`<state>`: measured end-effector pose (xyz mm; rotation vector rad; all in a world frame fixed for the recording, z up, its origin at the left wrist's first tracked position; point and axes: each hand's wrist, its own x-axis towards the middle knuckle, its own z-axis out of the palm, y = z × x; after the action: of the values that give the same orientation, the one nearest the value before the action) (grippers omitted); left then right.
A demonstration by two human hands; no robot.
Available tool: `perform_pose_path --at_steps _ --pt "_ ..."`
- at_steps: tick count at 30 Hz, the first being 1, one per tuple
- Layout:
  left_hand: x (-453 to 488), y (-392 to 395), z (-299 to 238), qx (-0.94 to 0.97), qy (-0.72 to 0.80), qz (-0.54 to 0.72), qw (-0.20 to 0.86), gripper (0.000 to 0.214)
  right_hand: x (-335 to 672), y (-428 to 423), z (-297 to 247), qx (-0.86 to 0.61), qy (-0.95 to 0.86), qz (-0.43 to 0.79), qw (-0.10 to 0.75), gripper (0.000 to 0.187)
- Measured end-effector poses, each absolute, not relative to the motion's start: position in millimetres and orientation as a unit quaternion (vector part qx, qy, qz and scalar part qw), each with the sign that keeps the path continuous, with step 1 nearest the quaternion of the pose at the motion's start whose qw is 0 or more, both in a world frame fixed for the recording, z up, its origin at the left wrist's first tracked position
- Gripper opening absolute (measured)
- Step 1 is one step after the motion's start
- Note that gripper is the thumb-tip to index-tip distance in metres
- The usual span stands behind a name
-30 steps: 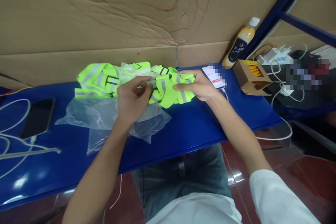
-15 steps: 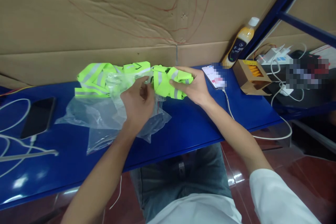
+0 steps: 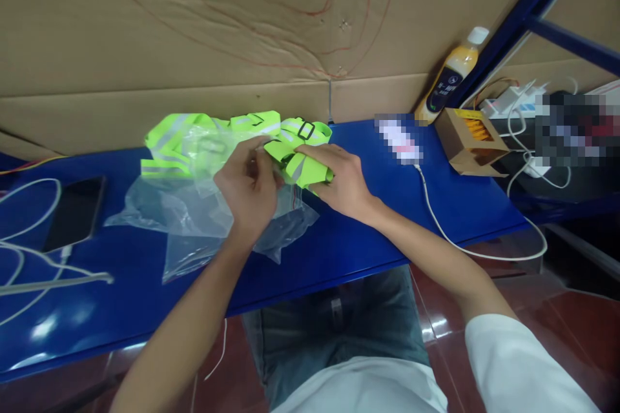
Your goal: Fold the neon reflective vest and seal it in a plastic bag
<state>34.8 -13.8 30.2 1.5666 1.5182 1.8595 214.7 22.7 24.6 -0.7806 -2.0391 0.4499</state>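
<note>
My right hand [image 3: 346, 184] is closed round a folded bundle of neon-yellow reflective strap [image 3: 305, 170] with grey stripes. Just left of it, my left hand [image 3: 249, 184] pinches a clear plastic bag [image 3: 208, 153], its fingertips partly hidden. The near end of the bundle meets the left fingers at the bag's edge. Behind both hands lie more neon-yellow reflective straps [image 3: 169, 132], one with a black buckle [image 3: 306, 130]. Further clear bags [image 3: 194, 242] are spread under my left wrist.
Toward the left lies a dark phone [image 3: 75, 213] among white cables [image 3: 29, 251]. A lit phone [image 3: 400, 141] on a cable, a juice bottle [image 3: 448, 80] and an open cardboard box [image 3: 467, 148] stand at right. Cardboard [image 3: 194, 32] walls the back of the blue table [image 3: 349, 239].
My right hand has moved left and slightly down, bringing the strap bundle up against my left fingers. A buckled strap behind it has come into view. My left hand stays nearly in place.
</note>
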Motion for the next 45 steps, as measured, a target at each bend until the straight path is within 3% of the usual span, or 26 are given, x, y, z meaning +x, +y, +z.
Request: perform_pose_path --at_steps 10,21,30,34,37,41,45 --pt "36 -13 37 0.499 0.552 0.649 0.156 0.016 224 20 42 -0.272 -0.899 0.128 0.318 0.073" --pt "15 -4 42 0.46 0.526 0.637 0.325 0.007 236 33 47 -0.225 -0.923 0.115 0.289 0.074" --pt "30 -15 35 0.525 0.558 0.633 0.112 0.015 228 14 53 -0.303 -0.918 0.062 0.247 0.072" --pt "35 -20 29 0.546 0.576 0.607 0.032 0.013 220 6 45 -0.364 -0.884 0.051 0.29 0.069" --pt "41 -27 27 0.559 0.578 0.594 0.01 0.016 216 5 37 -0.359 -0.844 0.067 0.393 0.065" --pt "44 -32 27 0.602 0.562 0.567 -0.009 0.031 213 11 30 -0.313 -0.768 0.136 0.542 0.056" --pt "44 -29 27 0.669 0.512 0.537 -0.039 0.052 210 19 28 -0.302 -0.683 0.261 0.612 0.046"
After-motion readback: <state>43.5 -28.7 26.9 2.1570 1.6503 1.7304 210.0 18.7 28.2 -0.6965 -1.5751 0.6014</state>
